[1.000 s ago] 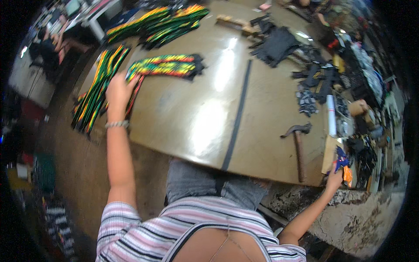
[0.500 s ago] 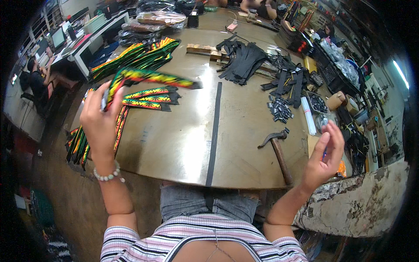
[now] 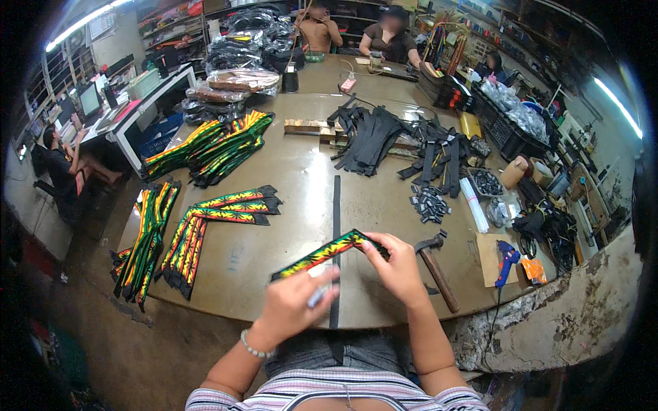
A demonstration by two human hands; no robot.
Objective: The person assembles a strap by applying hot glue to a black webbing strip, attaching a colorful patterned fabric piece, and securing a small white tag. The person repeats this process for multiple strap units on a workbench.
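Gripping 1 striped strap point(image 3: 322, 252) w/ both hands: left hand point(image 3: 295, 306), right hand point(image 3: 395, 267) (fingers pinching); hammer point(image 3: 436, 264) nearby.

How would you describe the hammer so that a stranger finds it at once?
Start at the big round table and go to its near edge, just beside the right hand. The hammer lies flat there, dark head pointing away. It is the only wooden-handled tool among straps.

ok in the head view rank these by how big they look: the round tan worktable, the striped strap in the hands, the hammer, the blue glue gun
1. Round tan worktable, by far the largest.
2. Green, yellow and red striped strap, held between the left hand and the right hand.
3. Wooden-handled hammer.
4. Blue glue gun.
The strap sits nearest the camera, so its lead over the hammer is unsure.
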